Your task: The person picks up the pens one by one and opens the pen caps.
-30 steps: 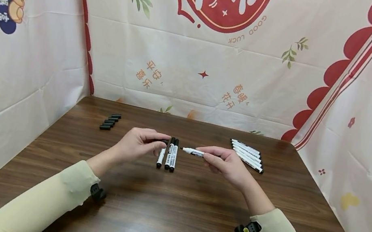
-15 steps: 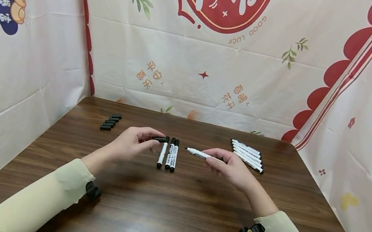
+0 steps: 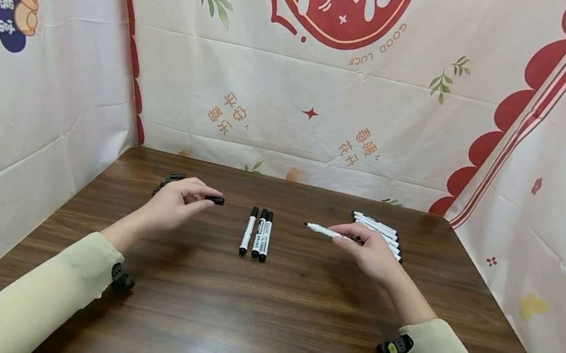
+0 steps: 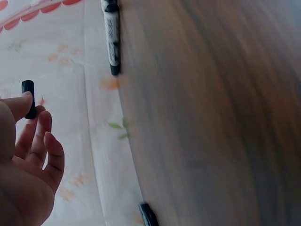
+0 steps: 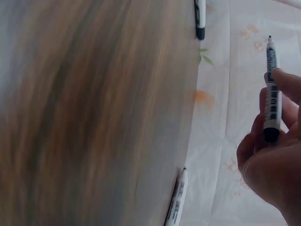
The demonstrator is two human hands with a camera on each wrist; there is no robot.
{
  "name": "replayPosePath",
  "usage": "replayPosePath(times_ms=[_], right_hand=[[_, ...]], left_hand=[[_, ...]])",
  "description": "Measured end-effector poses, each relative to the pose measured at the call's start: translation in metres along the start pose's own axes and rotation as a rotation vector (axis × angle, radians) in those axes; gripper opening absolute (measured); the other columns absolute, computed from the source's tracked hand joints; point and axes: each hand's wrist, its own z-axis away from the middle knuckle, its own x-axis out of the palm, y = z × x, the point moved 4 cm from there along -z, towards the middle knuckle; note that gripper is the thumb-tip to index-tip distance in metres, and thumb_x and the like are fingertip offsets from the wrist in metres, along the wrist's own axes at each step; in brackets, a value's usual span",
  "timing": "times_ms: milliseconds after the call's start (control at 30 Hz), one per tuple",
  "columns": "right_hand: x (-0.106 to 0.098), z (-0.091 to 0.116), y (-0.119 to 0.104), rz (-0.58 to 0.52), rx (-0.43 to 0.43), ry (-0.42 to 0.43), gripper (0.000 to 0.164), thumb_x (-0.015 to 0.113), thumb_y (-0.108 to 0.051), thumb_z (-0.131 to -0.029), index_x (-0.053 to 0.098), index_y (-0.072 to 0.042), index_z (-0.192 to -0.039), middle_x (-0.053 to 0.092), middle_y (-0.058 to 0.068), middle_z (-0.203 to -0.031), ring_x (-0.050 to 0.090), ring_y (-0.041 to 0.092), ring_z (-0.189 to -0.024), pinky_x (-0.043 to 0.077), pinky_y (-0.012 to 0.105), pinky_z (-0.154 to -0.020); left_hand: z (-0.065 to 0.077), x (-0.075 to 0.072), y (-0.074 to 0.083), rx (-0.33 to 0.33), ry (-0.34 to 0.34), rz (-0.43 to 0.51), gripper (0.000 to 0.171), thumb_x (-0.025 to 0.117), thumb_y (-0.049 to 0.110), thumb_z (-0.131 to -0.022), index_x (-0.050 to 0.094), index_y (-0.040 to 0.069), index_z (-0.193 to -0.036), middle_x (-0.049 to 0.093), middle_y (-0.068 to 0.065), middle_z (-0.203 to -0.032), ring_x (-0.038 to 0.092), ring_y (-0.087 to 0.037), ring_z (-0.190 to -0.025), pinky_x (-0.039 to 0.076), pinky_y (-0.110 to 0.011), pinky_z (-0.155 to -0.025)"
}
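My left hand [image 3: 168, 204] pinches a black marker cap [image 3: 217, 200] between thumb and fingertips, left of the middle markers; the left wrist view shows this cap [image 4: 28, 87] upright against the backdrop. An uncapped white marker [image 3: 323, 230] is held in my right hand [image 3: 373, 257], its dark tip pointing left. In the right wrist view the marker [image 5: 271, 108] lies between thumb and fingers, tip up. Between the hands, three capped markers lie on the table: one marker [image 3: 248, 233] slightly apart, and two markers [image 3: 262, 235] side by side.
Behind my left hand, a row of black caps [image 3: 177, 176] is partly hidden. Several uncapped white markers [image 3: 377, 224] lie at the right, partly covered by my right hand. A printed cloth backdrop [image 3: 297, 160] rises along the far edge of the brown wooden table [image 3: 247, 320].
My left hand has drawn away leftward from the middle markers with the cap, toward the row of caps. My right hand has moved right with the uncapped marker, toward the other uncapped ones.
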Motion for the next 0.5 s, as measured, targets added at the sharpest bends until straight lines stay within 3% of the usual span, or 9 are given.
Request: replayPosePath(times_ms=[167,333,500], right_hand=[[-0.009,0.0,0.008,0.055,0.032,0.022,0.028,0.076,-0.026,-0.105,0.08,-0.012,-0.13,0.062,0.008,-0.097,0.05,0.02,-0.086,0.044,0.028,-0.072],[-0.015,0.001,0.015,0.139,0.045,0.011,0.027,0.076,-0.018,-0.105,0.079,-0.008,-0.129,0.069,0.01,-0.1,0.055,0.019,-0.089,0.047,0.028,-0.075],[-0.022,0.0,0.024,0.222,0.073,-0.002,0.025,0.076,-0.015,-0.104,0.079,-0.008,-0.127,0.076,0.008,-0.107,0.058,0.019,-0.094,0.049,0.031,-0.081]], left_hand=[[0.005,-0.017,-0.019,-0.09,0.0,-0.041,0.023,0.078,0.017,-0.105,0.083,0.013,-0.127,0.079,-0.009,-0.107,0.069,-0.016,-0.082,0.055,-0.025,-0.07],[0.01,-0.033,-0.038,-0.179,-0.022,-0.117,0.022,0.078,0.02,-0.105,0.083,0.012,-0.125,0.083,-0.011,-0.112,0.073,-0.017,-0.092,0.056,-0.028,-0.077],[0.016,-0.048,-0.055,-0.205,-0.021,-0.19,0.02,0.079,0.017,-0.104,0.084,0.011,-0.122,0.082,-0.013,-0.117,0.075,-0.023,-0.101,0.057,-0.032,-0.083]])
